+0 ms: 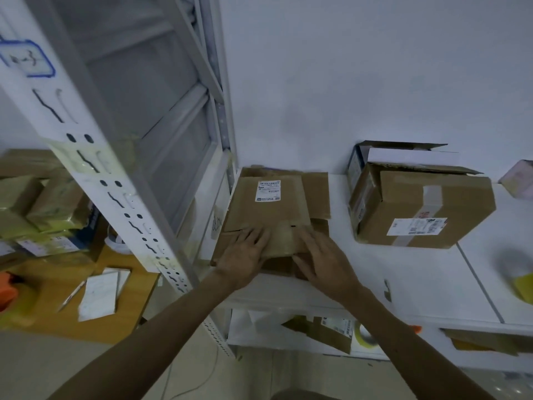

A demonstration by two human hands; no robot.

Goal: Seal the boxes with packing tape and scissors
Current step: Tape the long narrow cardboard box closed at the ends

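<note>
We are looking down at a white shelf (403,278) where a stack of flattened cardboard boxes (271,209) is lying by the wall, just beside a pale metal shelf post (115,183). Our left hand (245,252) and right hand (323,261) are both resting palm-down on the near end of this stack. Their fingers are lying straight and slightly spread, pressing flat on the cardboard and gripping nothing. The hands are lying side by side, close but not touching. A white shipping label (268,191) is showing on the top sheet, farther from us than the hands.

To the right, well apart from the stack, a brown made-up box (450,203) is sitting tilted on the same shelf with its top flaps partly raised. A strip of pale tape (431,197) is running down its side towards a second label (416,226). A white box (403,155) is standing behind it against the wall.

On the lower shelf, beneath our right forearm, a yellowish roll of packing tape (364,336) is partly showing beside more cardboard.

At the right edge something yellow (522,281) is lying on the shelf — too blurred to name.

To the left, a wooden table (52,307) is holding a sheet of paper (99,295), a pen (70,295) and a pile of wrapped parcels (43,203).
</note>
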